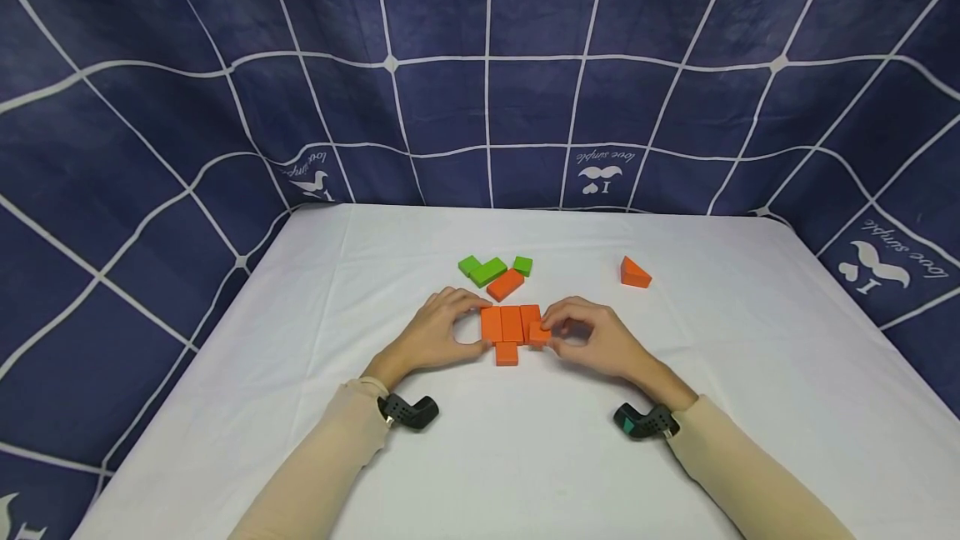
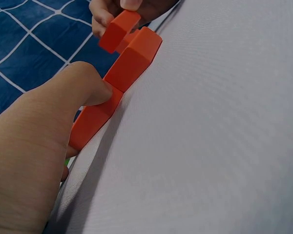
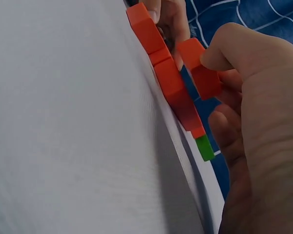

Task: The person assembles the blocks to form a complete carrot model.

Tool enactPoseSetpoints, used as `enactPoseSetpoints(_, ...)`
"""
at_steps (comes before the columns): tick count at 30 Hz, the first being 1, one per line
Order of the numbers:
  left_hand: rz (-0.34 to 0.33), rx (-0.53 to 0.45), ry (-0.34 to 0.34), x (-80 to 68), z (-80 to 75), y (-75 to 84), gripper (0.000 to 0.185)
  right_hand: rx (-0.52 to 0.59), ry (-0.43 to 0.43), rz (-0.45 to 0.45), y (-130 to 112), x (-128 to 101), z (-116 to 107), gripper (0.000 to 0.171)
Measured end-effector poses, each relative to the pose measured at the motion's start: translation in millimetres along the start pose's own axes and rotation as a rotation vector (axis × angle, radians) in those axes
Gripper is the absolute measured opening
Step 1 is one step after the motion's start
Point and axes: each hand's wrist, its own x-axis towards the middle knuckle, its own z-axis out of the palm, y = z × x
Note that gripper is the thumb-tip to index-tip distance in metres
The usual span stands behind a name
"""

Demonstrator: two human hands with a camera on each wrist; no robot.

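Observation:
Three orange rectangular blocks (image 1: 512, 324) lie side by side in a row on the white table. A smaller orange block (image 1: 507, 355) touches the row's near side. My left hand (image 1: 435, 330) holds the leftmost orange block (image 1: 491, 325), thumb on its near end and fingers at its far end. In my right hand (image 1: 600, 342) a small orange block (image 1: 539, 335) is pinched between thumb and fingers. The right wrist view shows this held block (image 3: 199, 68) raised off the table, beside the row and apart from it. It partly hides the rightmost block in the head view.
Beyond the row lie another orange block (image 1: 506, 284), a green rectangular block (image 1: 488, 272) and two small green blocks (image 1: 469, 265). An orange triangular block (image 1: 635, 273) stands farther right. A dark blue gridded cloth (image 1: 442, 107) hangs behind the white-covered table (image 1: 480, 457).

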Motion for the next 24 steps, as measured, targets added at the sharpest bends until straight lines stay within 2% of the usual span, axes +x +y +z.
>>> enactPoseSetpoints(4, 0.005, 0.010, 0.004, 0.2, 0.4, -0.2, 0.057, -0.021, -0.021, 0.002, -6.1, -0.4, 2.1, 0.026)
enactPoseSetpoints(10, 0.010, 0.012, 0.006, 0.5, 1.1, -0.8, 0.057, -0.021, -0.039, -0.032, -32.7, 2.0, 1.2, 0.024)
enactPoseSetpoints(13, 0.012, 0.009, 0.009, 0.4, 1.2, -0.9, 0.057, -0.017, -0.051, -0.046, -38.2, 2.7, 0.9, 0.023)
enactPoseSetpoints(18, 0.013, 0.005, 0.010, 0.3, 1.0, -0.8, 0.057, -0.032, -0.065, -0.054, -23.4, 0.3, 5.5, 0.023)
enactPoseSetpoints(24, 0.013, 0.007, 0.016, 0.5, 1.0, -1.2, 0.056, -0.110, -0.091, -0.087, -9.0, -1.3, 9.5, 0.021)
